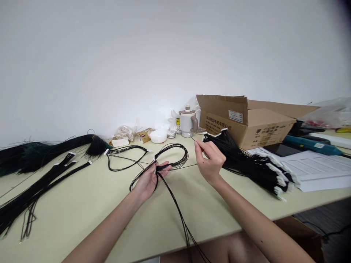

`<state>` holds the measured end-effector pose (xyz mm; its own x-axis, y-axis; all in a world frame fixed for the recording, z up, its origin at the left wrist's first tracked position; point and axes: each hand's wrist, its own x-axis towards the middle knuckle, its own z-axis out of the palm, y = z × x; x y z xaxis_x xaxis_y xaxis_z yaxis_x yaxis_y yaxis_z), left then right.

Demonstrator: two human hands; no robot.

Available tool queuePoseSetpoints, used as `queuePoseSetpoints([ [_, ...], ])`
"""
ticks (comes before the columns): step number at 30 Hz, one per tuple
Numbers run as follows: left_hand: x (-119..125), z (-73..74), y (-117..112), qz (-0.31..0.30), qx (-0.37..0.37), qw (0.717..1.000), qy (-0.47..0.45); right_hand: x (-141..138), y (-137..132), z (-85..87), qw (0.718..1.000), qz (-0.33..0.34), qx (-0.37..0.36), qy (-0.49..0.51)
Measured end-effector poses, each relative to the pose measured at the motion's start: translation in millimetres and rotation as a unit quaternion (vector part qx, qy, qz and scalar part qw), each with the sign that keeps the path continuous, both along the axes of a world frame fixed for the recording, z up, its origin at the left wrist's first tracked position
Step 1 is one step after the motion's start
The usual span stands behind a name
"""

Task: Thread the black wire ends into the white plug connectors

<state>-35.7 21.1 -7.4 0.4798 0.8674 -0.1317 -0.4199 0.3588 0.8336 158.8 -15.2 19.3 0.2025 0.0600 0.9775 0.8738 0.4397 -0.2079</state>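
Observation:
My left hand [150,179] is closed on a bunch of thin black wires [175,155] at the table's middle. The bunch loops away behind the hand and trails down past the table's front edge. My right hand [210,159] is raised just right of the loop, pinching the end of a single thin black wire [192,138] that sticks up to the left. Right of that hand lies a thick bundle of black wires with white tags [257,166].
An open cardboard box [246,118] stands at the back right, with white sheets [315,164] and a teal tool [309,143] beside it. A white jug [188,122], a white bowl [158,136] and small packets stand by the wall. More black wire bundles [41,171] cover the left.

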Motion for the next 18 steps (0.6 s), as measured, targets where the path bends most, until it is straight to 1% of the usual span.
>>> queuePoseSetpoints([
  [2, 1, -0.3, -1, 0.000, 0.003, 1.000, 0.005, -2, 0, -0.3, 0.999, 0.010, -0.006, -0.034],
  [4, 2, -1.3, -2, -0.004, 0.022, 1.000, 0.013, -5, 1, -3.1, 0.995, 0.032, -0.030, -0.090],
  [7, 4, -2.5, -5, -0.025, 0.058, 0.998, 0.031, -11, 3, -11.8, 0.975, 0.074, -0.082, -0.193],
  [9, 5, -2.4, -8, -0.043, 0.075, 0.995, 0.046, -14, 4, -17.9, 0.959, 0.090, -0.114, -0.245],
  [13, 7, -2.3, -8, -0.048, 0.099, 0.992, 0.056, -17, 5, -23.7, 0.942, 0.090, -0.148, -0.289],
  [18, 6, -4.5, -6, -0.041, 0.112, 0.991, 0.062, -15, 6, -22.0, 0.931, 0.095, -0.156, -0.315],
])
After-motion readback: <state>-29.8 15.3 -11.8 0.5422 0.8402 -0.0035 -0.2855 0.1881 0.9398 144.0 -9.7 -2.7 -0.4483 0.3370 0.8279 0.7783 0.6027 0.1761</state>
